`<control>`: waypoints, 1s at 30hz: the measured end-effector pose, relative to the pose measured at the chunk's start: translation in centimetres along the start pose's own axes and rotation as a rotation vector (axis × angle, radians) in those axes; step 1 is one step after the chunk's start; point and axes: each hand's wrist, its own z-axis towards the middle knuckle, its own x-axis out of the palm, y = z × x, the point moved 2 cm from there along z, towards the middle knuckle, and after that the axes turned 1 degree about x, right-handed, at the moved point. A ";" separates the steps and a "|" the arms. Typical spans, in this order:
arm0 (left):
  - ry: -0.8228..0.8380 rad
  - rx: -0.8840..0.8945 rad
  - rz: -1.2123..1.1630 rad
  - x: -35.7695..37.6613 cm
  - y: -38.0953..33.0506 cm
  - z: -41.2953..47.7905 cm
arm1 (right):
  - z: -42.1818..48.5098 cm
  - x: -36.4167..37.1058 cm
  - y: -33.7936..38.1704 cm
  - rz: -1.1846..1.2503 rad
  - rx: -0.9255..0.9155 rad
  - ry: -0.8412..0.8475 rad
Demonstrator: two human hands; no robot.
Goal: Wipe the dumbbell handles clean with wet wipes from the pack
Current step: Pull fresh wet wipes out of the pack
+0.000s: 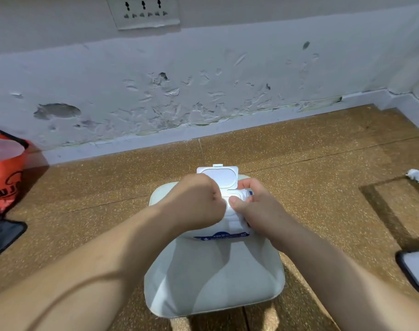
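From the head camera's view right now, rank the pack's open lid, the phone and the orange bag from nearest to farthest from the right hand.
1. Open lid, on the pack, just beyond the right hand.
2. Phone, on the floor at the right edge.
3. Orange bag, far left by the wall.

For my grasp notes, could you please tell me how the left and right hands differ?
The left hand is curled over the opening of the wipe pack, its fingertips hidden; the right hand holds the pack's side, thumb on top. The left shows only its back; the right shows its thumb. Both meet at the open-lidded pack.
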 end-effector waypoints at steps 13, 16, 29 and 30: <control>0.072 -0.076 0.080 0.8 -0.8 0.8 | -1.7 -0.4 1.1 -0.148 -0.184 -0.194; 0.053 0.058 0.221 0.3 -1.5 0.8 | -2.0 -0.1 1.7 -0.279 -0.320 -0.145; -0.046 0.146 -0.167 -1.8 -0.3 1.1 | -1.4 -0.5 2.5 -0.397 -0.234 -0.106; -0.070 0.156 -0.232 -2.1 -0.2 1.1 | -1.4 -0.6 2.6 -0.400 -0.228 -0.104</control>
